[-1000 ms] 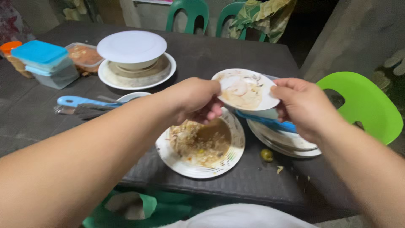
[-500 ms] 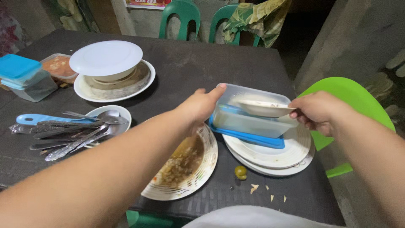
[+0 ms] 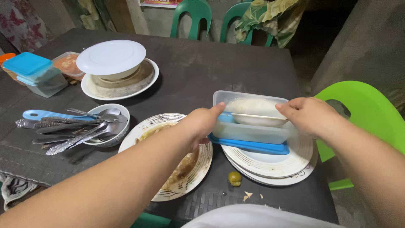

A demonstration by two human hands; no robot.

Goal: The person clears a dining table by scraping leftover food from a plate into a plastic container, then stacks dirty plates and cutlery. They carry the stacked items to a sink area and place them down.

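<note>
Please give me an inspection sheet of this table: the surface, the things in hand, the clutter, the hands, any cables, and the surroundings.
Surface: dark table, crumbs near its front edge.
Things in hand: clear plastic container on a blue lid, holding a white saucer, on stacked white plates.
Clutter: dirty plate with food remains; small green fruit; bowl of cutlery; covered dish; blue-lidded tubs.
Hands: left hand on the container's left end; right hand on its right end.
Cables: nothing seen.
Surroundings: lime green chair, dark green chairs, cloth over one.
</note>
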